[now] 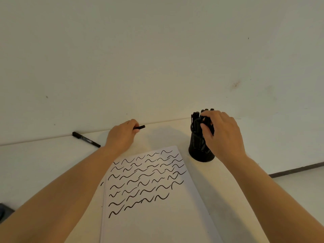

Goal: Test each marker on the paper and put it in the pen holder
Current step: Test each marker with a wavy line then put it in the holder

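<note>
marker on table [86,139]: black, capped, loose at 10 o'clock by the wall edge; looks light, stiff, smooth, prob rolls; grab mid-barrel.
pen holder [199,149]: black mesh cup at 2 o'clock of paper [157,216], upright, packed w/ black markers [196,118], caps up.
right hand [222,132]: fingers curled round a marker at holder rim, seating it.
left hand [122,135]: closed on short black piece [139,127], cap or marker can't tell, at 12 o'clock of paper.
paper: rows of black squiggles, lower part bare.

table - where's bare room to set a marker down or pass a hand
Free: the table left of the paper, below the loose marker; also right of the pen holder. Crowded: the gap between paper and holder, and the holder's top, where the right hand is.
</note>
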A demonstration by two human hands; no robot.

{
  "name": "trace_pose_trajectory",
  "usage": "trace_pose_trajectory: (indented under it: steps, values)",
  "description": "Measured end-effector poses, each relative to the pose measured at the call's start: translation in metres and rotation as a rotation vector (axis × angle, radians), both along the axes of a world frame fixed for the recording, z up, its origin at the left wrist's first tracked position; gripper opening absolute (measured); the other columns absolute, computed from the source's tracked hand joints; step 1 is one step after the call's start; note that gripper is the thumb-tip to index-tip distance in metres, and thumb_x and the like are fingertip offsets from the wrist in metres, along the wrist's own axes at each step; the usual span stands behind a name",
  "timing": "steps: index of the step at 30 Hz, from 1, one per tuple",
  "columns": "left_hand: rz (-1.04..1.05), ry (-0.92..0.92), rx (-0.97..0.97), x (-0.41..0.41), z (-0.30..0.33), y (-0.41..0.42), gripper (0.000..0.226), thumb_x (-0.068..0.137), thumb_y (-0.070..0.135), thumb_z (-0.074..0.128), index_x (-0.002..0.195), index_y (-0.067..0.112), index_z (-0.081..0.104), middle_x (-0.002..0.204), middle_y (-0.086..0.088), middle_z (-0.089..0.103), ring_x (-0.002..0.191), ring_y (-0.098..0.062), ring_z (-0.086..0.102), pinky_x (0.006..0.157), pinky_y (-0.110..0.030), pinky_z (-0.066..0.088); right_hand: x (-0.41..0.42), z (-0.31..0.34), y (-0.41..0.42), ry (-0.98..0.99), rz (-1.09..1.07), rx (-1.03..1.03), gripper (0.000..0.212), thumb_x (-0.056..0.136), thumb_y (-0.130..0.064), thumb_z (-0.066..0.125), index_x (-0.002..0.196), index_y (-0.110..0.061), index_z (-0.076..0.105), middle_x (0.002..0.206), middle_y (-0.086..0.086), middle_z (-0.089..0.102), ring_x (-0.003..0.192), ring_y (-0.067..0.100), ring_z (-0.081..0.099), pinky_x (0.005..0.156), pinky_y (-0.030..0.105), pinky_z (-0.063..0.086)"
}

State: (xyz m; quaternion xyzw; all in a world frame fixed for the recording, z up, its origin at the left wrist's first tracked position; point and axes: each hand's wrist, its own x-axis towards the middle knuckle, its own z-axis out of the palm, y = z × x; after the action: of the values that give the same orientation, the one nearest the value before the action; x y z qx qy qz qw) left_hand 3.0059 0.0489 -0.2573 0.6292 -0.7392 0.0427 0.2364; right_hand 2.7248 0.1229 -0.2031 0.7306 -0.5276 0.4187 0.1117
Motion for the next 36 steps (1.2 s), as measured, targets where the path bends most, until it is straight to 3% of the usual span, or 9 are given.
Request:
trace_pose_trajectory:
  steps: [8,13,16,18,20,22,25,31,36]
  values:
    - [-0.145,0.263,-0.071,-0.031,0.036,0.041,0.016,0.091,0.027,0.052,0.103,0.018,0.056,0.098,0.004,0.068,0.088,-0.019,0.062,0.076,-0.037,0.049,-0.002,-0.010,0.004,0.080,-0.002,-0.110,0.029,0.074,0.003,0.070,0.102,0.001,0.065,0.089,0.013,0.069,0.077,0.036,0.062,0.076,0.042,0.048]
    - [-0.192,0.556,-0.077,-0.040,0.056,0.078,0.006,0.088,0.025,0.058,0.093,0.026,0.057,0.087,0.015,0.065,0.083,-0.004,0.061,0.068,-0.009,0.043,-0.001,-0.009,0.014,0.123,-0.012,-0.116,0.034,0.074,0.004,0.068,0.108,0.004,0.064,0.095,0.015,0.069,0.083,0.039,0.060,0.077,0.045,0.050]
    - [-0.218,0.811,-0.019,-0.043,0.066,0.104,0.007,0.086,0.027,0.060,0.085,0.032,0.055,0.084,0.011,0.069,0.086,-0.005,0.065,0.074,-0.022,0.049,0.007,-0.004,0.026,0.082,-0.040,-0.121,0.035,0.076,0.000,0.067,0.110,0.001,0.063,0.102,0.016,0.067,0.091,0.040,0.056,0.081,0.046,0.048]
    - [-0.249,1.011,0.041,-0.045,0.072,0.121,0.009,0.087,0.021,0.059,0.085,0.029,0.057,0.080,0.009,0.071,0.083,-0.009,0.068,0.075,-0.030,0.053,0.018,-0.003,0.038,-0.002,-0.001,-0.106,0.025,0.080,-0.003,0.063,0.105,-0.003,0.065,0.097,0.012,0.066,0.090,0.034,0.055,0.081,0.038,0.044]
    - [-0.276,1.159,0.117,-0.045,0.073,0.136,0.008,0.089,0.015,0.056,0.086,0.023,0.057,0.077,0.009,0.072,0.079,-0.009,0.070,0.071,-0.029,0.056,0.034,-0.001,0.055,-0.171,0.109,0.077,0.014,0.085,-0.010,0.060,0.096,-0.009,0.068,0.085,0.000,0.064,0.083,0.017,0.054,0.075,0.020,0.037]
    - [-0.296,1.251,0.180,-0.045,0.071,0.152,0.005,0.091,0.014,0.052,0.089,0.018,0.056,0.075,0.011,0.071,0.079,-0.010,0.070,0.067,-0.026,0.058,0.051,0.000,0.071,-0.333,0.286,0.414,0.013,0.087,-0.023,0.058,0.088,-0.020,0.070,0.069,-0.014,0.061,0.068,-0.002,0.053,0.062,0.009,0.036]
    - [-0.317,1.358,0.245,-0.043,0.064,0.172,0.007,0.092,0.014,0.049,0.092,0.014,0.056,0.075,0.010,0.071,0.080,-0.011,0.070,0.062,-0.023,0.056,0.071,-0.006,0.094,-0.326,0.552,0.796,0.012,0.087,-0.034,0.057,0.079,-0.034,0.066,0.061,-0.012,0.060,0.058,-0.002,0.051,0.057,0.010,0.039]
    - [-0.321,1.381,0.304,-0.044,0.044,0.199,0.012,0.092,0.012,0.048,0.094,0.015,0.059,0.079,0.006,0.072,0.085,-0.014,0.070,0.064,-0.022,0.055,0.093,-0.029,0.119,-0.362,0.625,0.871,0.023,0.084,-0.032,0.062,0.062,-0.027,0.056,0.061,0.000,0.048,0.054,0.010,0.039,0.053,0.019,0.033]
    - [-0.211,0.993,0.204,-0.036,0.027,0.212,0.012,0.091,0.028,0.050,0.092,0.034,0.061,0.087,0.016,0.071,0.089,0.001,0.063,0.077,-0.020,0.050,0.092,-0.036,0.125,-0.658,0.547,0.831,0.015,0.085,-0.020,0.062,0.071,-0.017,0.057,0.050,-0.008,0.057,0.048,0.005,0.050,0.052,0.017,0.041]
